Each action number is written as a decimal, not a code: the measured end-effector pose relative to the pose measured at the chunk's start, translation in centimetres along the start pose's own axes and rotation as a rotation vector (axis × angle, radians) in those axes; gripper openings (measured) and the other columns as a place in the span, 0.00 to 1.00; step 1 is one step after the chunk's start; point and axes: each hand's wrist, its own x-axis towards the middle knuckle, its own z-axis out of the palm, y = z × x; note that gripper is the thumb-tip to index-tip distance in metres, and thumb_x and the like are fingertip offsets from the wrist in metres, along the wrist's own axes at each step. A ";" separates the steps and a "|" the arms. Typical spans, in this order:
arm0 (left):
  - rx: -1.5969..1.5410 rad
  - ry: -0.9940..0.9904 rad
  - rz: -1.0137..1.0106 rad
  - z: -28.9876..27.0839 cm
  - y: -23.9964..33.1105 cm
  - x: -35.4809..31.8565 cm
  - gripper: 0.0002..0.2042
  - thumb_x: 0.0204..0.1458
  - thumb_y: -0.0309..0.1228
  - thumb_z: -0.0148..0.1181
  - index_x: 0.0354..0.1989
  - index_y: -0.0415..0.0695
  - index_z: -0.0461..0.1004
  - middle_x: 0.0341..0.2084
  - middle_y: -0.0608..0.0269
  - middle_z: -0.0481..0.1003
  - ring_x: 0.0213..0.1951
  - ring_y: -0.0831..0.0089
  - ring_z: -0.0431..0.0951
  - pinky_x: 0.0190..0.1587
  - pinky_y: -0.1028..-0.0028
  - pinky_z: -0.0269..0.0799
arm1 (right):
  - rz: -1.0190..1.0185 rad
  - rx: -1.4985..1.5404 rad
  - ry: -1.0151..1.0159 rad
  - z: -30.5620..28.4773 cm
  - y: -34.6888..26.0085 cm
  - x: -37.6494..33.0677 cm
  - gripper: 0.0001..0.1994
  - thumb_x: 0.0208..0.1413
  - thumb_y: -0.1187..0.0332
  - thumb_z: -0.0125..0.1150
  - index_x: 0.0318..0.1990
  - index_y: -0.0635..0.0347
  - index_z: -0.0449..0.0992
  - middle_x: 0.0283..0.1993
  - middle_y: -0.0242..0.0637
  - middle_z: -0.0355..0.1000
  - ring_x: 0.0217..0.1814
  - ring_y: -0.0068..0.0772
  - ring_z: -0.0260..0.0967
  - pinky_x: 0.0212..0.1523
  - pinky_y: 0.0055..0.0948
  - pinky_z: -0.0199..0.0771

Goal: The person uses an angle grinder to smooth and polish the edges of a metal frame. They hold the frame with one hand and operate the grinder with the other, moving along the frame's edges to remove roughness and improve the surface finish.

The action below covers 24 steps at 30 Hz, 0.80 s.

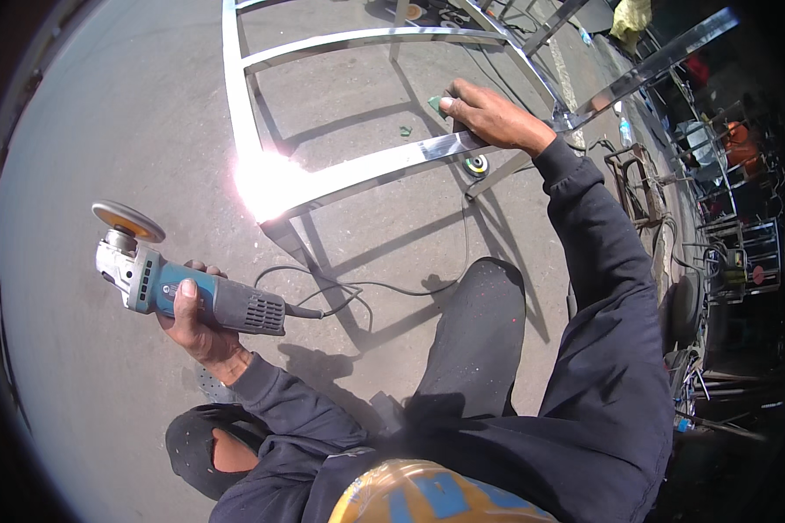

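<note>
Fingers of the left hand (196, 318) wrap a teal-grey angle grinder (183, 283), its disc (127, 220) seemingly worn.

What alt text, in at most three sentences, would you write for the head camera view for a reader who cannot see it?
A person crouching on sunlit pavement holds a blue-and-grey angle grinder in the left hand, its disc clear of the work. The right hand presses on a bar of a shiny steel frame with a bright glare spot. The grinder's cord trails across the ground.
</note>
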 end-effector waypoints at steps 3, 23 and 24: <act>0.013 0.141 -0.016 1.3 0.8 -5.9 0.31 0.47 0.30 0.68 0.60 0.37 0.64 0.40 0.48 0.76 0.38 0.58 0.82 0.40 0.61 0.83 | -0.056 0.064 -0.039 -0.1 0.3 -0.2 0.23 0.71 0.49 0.45 0.43 0.65 0.71 0.30 0.43 0.70 0.31 0.34 0.69 0.33 0.39 0.68; 0.671 0.318 0.215 9.9 -4.3 -13.4 0.33 0.36 0.35 0.72 0.52 0.32 0.66 0.40 0.48 0.78 0.40 0.60 0.81 0.47 0.65 0.78 | -0.232 0.326 -0.118 0.7 0.8 1.2 0.20 0.70 0.53 0.46 0.42 0.67 0.66 0.27 0.40 0.69 0.20 0.30 0.71 0.18 0.33 0.69; 0.705 0.327 0.246 9.8 -4.5 -13.6 0.33 0.36 0.35 0.72 0.51 0.32 0.66 0.40 0.47 0.78 0.41 0.59 0.82 0.47 0.65 0.78 | -0.231 0.312 -0.118 0.7 0.8 1.1 0.21 0.70 0.53 0.45 0.42 0.67 0.66 0.27 0.41 0.70 0.19 0.30 0.71 0.18 0.33 0.69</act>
